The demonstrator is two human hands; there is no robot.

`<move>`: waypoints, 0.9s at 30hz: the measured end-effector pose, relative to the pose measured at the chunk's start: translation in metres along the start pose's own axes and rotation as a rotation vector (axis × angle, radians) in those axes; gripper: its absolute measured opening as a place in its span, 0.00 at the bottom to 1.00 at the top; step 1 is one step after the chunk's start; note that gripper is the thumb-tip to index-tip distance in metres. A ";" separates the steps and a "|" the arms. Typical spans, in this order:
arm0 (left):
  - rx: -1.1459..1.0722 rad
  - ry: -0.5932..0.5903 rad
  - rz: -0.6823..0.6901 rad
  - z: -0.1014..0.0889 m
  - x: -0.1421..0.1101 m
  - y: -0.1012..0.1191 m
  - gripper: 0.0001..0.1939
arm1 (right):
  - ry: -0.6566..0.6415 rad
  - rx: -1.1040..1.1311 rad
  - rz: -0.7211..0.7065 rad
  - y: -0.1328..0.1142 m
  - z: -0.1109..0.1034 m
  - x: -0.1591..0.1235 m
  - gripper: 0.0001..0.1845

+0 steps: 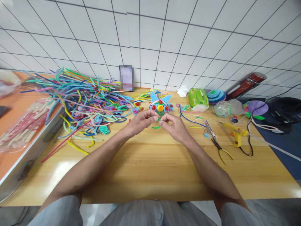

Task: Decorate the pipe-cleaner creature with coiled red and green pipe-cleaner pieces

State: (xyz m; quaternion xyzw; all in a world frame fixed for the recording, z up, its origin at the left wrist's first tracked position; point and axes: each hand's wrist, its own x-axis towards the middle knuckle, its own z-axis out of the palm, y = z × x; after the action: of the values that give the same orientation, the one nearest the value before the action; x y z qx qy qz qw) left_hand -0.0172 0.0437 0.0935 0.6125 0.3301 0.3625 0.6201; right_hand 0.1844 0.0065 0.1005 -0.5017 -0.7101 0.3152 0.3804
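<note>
Here we are at the wooden tabletop (150,169), and nearest us, off to the right of our fingers, lie the yellow-handled pliers (220,150), with the scissors (210,129) and yellow glue gun (236,133) just beyond. Now the fingers: our left hand (143,121) and right hand (174,126) meet, each thumb and forefinger pinched shut on a green pipe cleaner (159,119). It's right between our fingertips, so mostly covered that we can't tell its long axis. Just below them a green strand (155,127) curves, running roughly left to right; we can't tell if it's the same piece. Right past our fingertips sits the ornament (160,107), two blue points angled up and outward. Further left sprawls the pipe-cleaner pile (91,97), and beyond, the phone (127,78) stands against the tiled wall (150,40).
</note>
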 end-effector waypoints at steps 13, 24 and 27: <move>0.186 -0.015 0.113 -0.002 -0.004 0.003 0.16 | -0.022 -0.006 -0.029 -0.007 -0.002 -0.003 0.08; -0.151 0.091 -0.076 0.011 -0.002 -0.006 0.23 | 0.011 -0.035 -0.048 0.001 0.004 -0.001 0.08; 0.040 -0.022 -0.004 -0.004 0.000 0.002 0.19 | -0.055 -0.069 -0.060 -0.002 -0.002 0.000 0.07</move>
State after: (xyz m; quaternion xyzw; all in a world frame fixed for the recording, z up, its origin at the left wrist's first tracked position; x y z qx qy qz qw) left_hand -0.0209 0.0459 0.0957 0.6280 0.3319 0.3477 0.6120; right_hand 0.1853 0.0058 0.1026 -0.4843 -0.7453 0.2928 0.3524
